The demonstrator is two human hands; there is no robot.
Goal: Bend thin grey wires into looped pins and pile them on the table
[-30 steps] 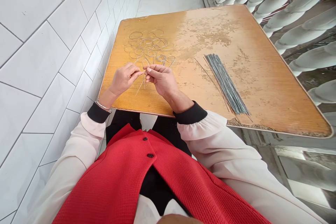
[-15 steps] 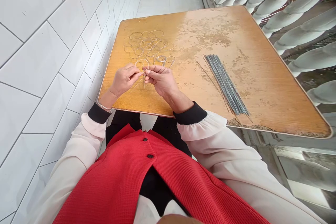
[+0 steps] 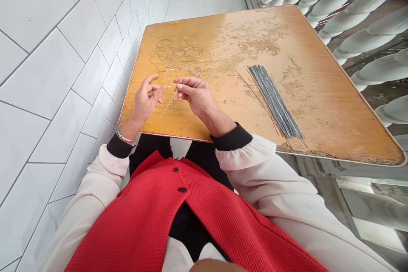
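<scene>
My right hand (image 3: 194,97) pinches a thin pale wire between thumb and fingertips. The wire forms a small loop (image 3: 172,77) above my fingers, and its straight ends (image 3: 167,106) slant down toward the lower left. My left hand (image 3: 146,100) stands open beside it, fingers apart, touching nothing I can see. Just beyond both hands lies a loose pile of looped wire pieces (image 3: 178,55) on the wooden table top (image 3: 321,110). A neat bundle of straight grey wires (image 3: 274,101) lies to the right of my hands.
A white tiled wall (image 3: 54,72) runs along the table's left side. White stone balusters (image 3: 366,21) stand beyond its right side. A few loose wires (image 3: 255,93) lie beside the bundle, and the table's varnish is worn in patches.
My left hand has let go of the wire, moved slightly left and opened its fingers. My right hand still pinches the wire, whose loop now shows more clearly.
</scene>
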